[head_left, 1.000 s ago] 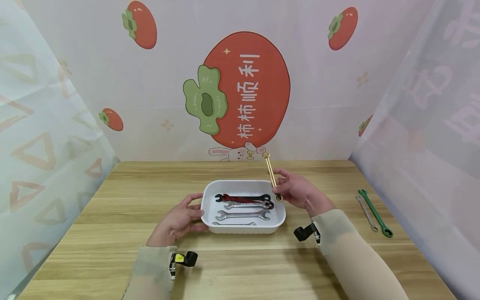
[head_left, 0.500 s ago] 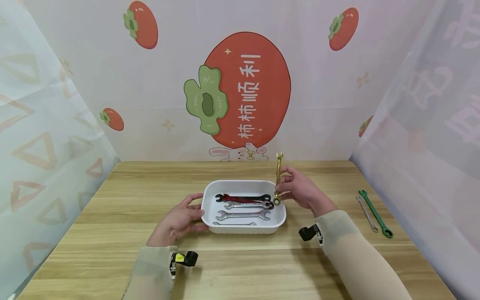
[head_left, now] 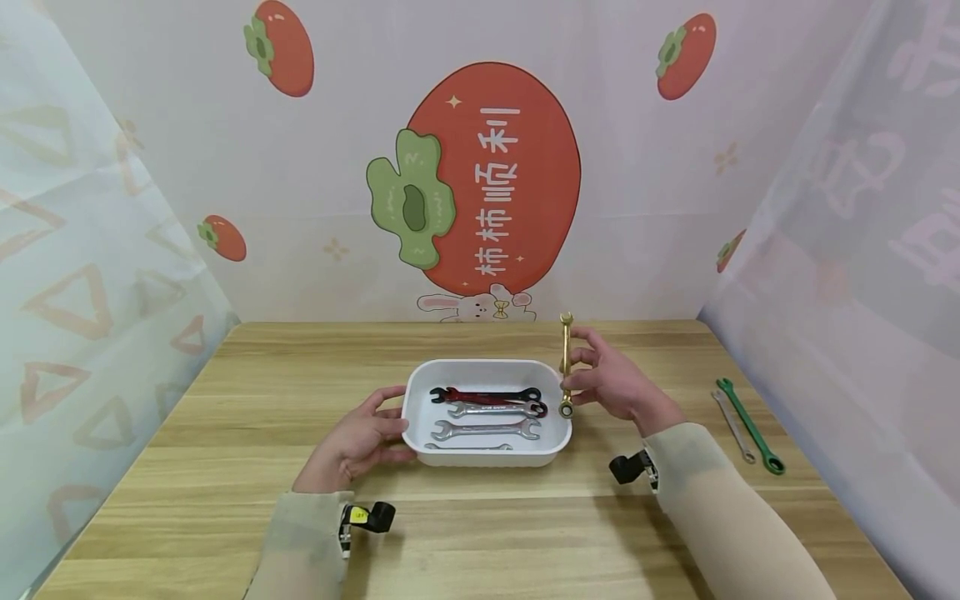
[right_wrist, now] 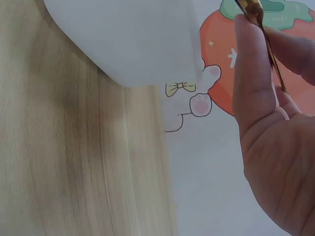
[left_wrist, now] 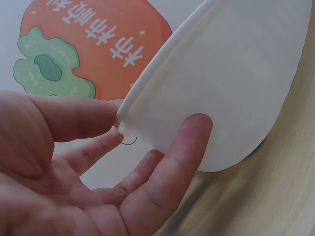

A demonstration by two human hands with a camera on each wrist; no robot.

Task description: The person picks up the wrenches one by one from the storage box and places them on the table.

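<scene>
A white plastic tray (head_left: 487, 459) sits mid-table with several wrenches in it. The black wrench (head_left: 506, 394) and a red one lie crossed beside a silver open-end wrench (head_left: 480, 411); another silver wrench (head_left: 487, 430) lies nearer the front wall. At the tray's left end my left hand (head_left: 363, 437) holds it, one fingertip at the rim and another finger (left_wrist: 189, 137) against the outer wall. Over the tray's right end, my right hand (head_left: 611, 383) pinches a gold combination wrench (head_left: 566, 346), open end up and ring end down. Only part of it shows in the right wrist view.
On the right side of the wooden table (head_left: 315, 358), a green wrench (head_left: 750, 427) lies beside a small silver wrench (head_left: 733, 427). A printed cloth backdrop (head_left: 630, 250) stands behind the table, with further cloth panels at both sides.
My right hand has moved a little to the right with the gold wrench, which has gone from leaning left to upright. The left hand and tray have stayed put.
</scene>
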